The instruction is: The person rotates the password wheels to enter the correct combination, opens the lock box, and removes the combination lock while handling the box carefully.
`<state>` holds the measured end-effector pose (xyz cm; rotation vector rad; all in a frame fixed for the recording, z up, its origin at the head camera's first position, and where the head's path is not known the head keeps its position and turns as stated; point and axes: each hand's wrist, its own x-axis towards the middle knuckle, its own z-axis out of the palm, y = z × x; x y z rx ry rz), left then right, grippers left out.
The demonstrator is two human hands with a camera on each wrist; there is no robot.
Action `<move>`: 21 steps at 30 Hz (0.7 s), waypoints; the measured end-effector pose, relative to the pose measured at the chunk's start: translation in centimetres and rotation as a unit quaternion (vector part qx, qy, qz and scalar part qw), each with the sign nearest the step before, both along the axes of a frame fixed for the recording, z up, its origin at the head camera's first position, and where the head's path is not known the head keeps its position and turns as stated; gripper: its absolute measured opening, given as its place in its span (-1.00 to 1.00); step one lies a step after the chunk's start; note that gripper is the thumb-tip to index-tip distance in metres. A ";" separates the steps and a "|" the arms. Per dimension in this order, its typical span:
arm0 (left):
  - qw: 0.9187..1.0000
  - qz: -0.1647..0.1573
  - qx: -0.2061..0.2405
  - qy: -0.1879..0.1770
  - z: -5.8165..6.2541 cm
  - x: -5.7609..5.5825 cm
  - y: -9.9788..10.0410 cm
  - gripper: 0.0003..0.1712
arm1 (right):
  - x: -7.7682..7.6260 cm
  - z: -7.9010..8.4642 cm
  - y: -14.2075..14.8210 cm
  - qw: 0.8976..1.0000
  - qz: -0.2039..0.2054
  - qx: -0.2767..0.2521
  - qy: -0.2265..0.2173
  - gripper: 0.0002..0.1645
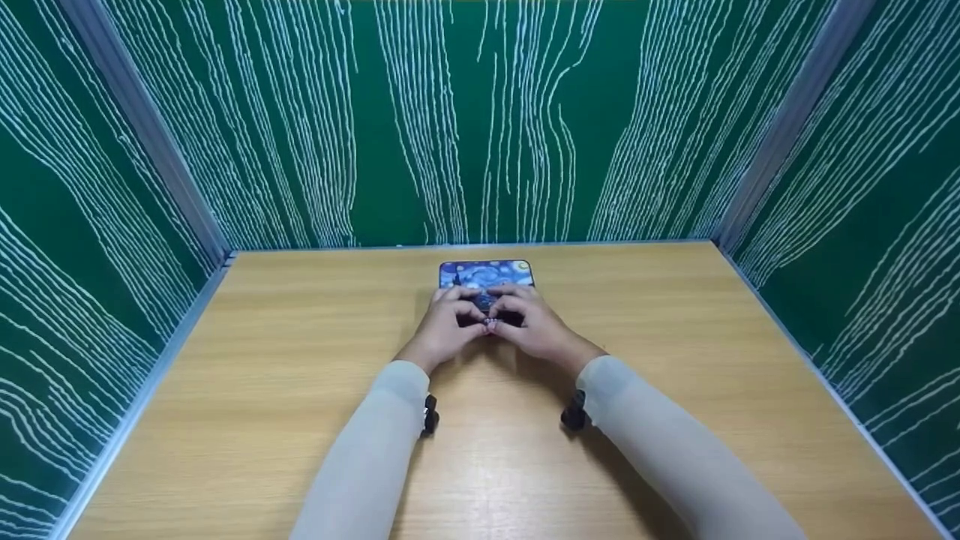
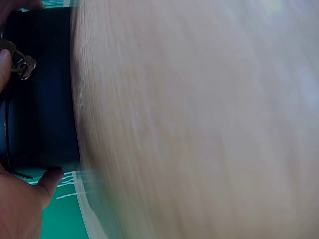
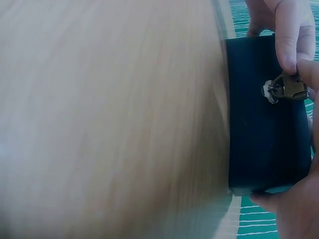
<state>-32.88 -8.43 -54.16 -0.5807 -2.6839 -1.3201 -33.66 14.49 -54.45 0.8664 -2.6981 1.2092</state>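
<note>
A tin box (image 1: 487, 270) with a blue, swirling night-sky picture on its lid stands on the table, its dark front (image 3: 264, 139) toward me. From the metal clasp (image 3: 269, 92) on that front hangs a small bronze-coloured padlock (image 3: 295, 88). My left hand (image 1: 448, 324) and right hand (image 1: 536, 324) come in from either side, thumbs and forefingers meeting at the padlock and pinching it. Other fingers of both hands rest along the box's sides and lid. In the left wrist view the padlock (image 2: 9, 47) is partly cut off by the frame edge.
The wooden table (image 1: 300, 390) reaches to green walls (image 1: 390, 165) with white wavy lines on three sides. Grey metal posts (image 1: 161, 127) stand at the back corners. A dark wrist device (image 1: 429, 416) sits on each sleeve.
</note>
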 end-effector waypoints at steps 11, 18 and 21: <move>1.000 -0.005 -0.009 0.006 0.0 0.0 0.0 -0.93 | 0.0 -0.1 0.2 1.000 -0.003 0.009 -0.004 -0.83; 1.000 -0.008 -0.014 0.010 -0.2 -0.3 -0.1 -0.93 | -0.1 -0.2 0.1 1.000 -0.003 0.009 -0.005 -0.86; 1.000 -0.005 -0.018 0.004 -0.3 -0.4 -0.1 -0.93 | -0.1 -0.2 0.1 1.000 -0.005 0.009 -0.006 -0.87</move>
